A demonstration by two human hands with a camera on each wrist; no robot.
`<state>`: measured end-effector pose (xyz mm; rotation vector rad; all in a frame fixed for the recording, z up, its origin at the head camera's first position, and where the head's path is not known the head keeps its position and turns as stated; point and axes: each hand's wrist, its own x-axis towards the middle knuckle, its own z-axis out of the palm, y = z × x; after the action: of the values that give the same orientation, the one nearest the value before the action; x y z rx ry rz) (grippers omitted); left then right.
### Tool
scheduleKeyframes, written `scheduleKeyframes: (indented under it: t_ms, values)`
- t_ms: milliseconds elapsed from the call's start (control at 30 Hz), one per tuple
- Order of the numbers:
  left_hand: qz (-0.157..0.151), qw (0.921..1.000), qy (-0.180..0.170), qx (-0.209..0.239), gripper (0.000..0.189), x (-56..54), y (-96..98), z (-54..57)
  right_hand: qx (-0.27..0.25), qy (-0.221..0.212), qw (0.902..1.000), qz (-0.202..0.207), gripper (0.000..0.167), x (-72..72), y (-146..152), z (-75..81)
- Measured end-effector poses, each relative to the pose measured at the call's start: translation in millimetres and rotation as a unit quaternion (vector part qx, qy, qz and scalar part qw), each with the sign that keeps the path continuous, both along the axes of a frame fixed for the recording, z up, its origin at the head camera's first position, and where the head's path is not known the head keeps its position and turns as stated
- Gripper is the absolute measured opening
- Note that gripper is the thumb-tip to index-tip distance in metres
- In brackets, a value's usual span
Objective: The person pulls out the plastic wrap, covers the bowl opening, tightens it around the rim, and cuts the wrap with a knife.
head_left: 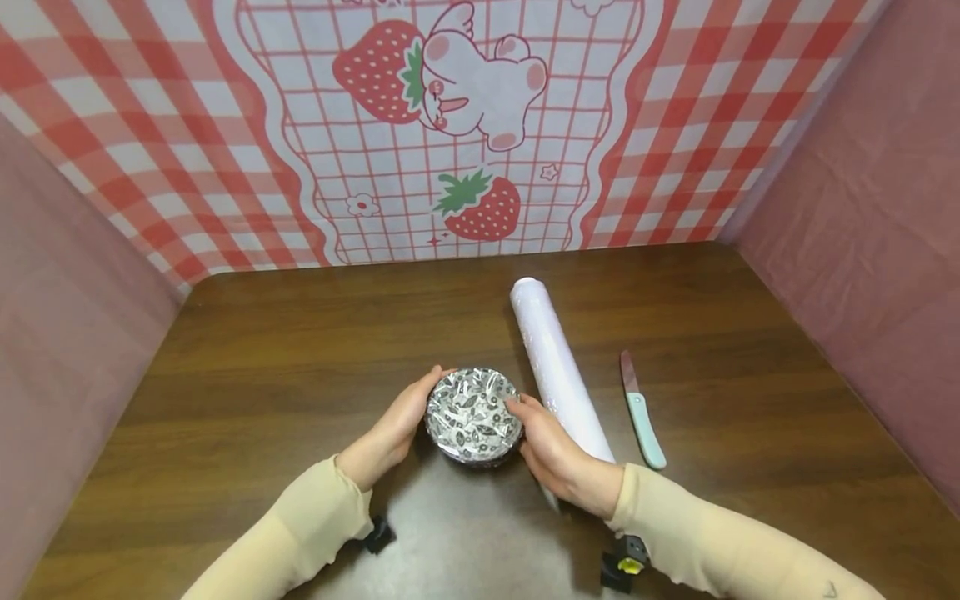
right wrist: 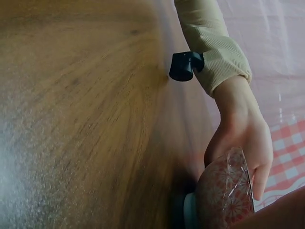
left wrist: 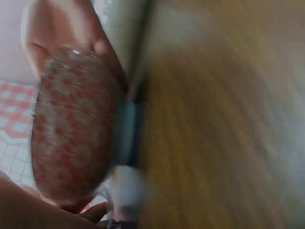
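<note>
A round bowl (head_left: 474, 421) with a dark leaf pattern sits between the two hands above the table, shiny clear cling film stretched across its top. Its outside wall (left wrist: 76, 129) carries a red and white flower pattern in the left wrist view, where film also gleams at the edge. The left hand (head_left: 400, 419) holds the bowl by its left side. From the right, the right hand (head_left: 553, 454) grips it with the thumb on the rim. Fingers under the bowl are hidden in the head view. Motion blurs the left wrist view.
Just right of the bowl lies a long roll of cling film (head_left: 558, 367), slanting across the brown wooden table (head_left: 300, 350). Farther right is a knife (head_left: 641, 425) with a mint handle. A red checked strawberry cloth (head_left: 480, 125) hangs behind, and pink cloth (head_left: 862, 208) borders both sides.
</note>
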<state>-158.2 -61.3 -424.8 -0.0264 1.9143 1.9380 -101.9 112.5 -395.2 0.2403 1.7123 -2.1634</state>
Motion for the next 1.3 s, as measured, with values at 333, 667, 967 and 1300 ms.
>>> scheduleKeyframes:
  t_ms: [333, 667, 967, 1300]
  values:
    - [0.034, 0.9847, -0.1, 0.139, 0.052, 5.6, 5.6, -1.4, -0.025, 0.005, 0.9995, -0.018, 0.057, -0.6, -5.6, -5.0]
    - [0.117, 0.9726, -0.111, 0.167, 0.044, 9.7, 14.7, -0.7, -0.058, 0.011, 0.99, -0.128, 0.055, -2.3, -21.9, -6.7]
    - [0.141, 0.9699, -0.104, 0.169, 0.046, 15.3, 17.5, -1.0, -0.078, 0.025, 0.983, -0.164, 0.052, -4.6, -26.5, -9.6]
    - [0.154, 0.9699, -0.081, 0.17, 0.05, 21.4, 16.3, -2.6, -0.115, 0.029, 0.9841, -0.132, 0.053, -13.8, -22.3, -13.3]
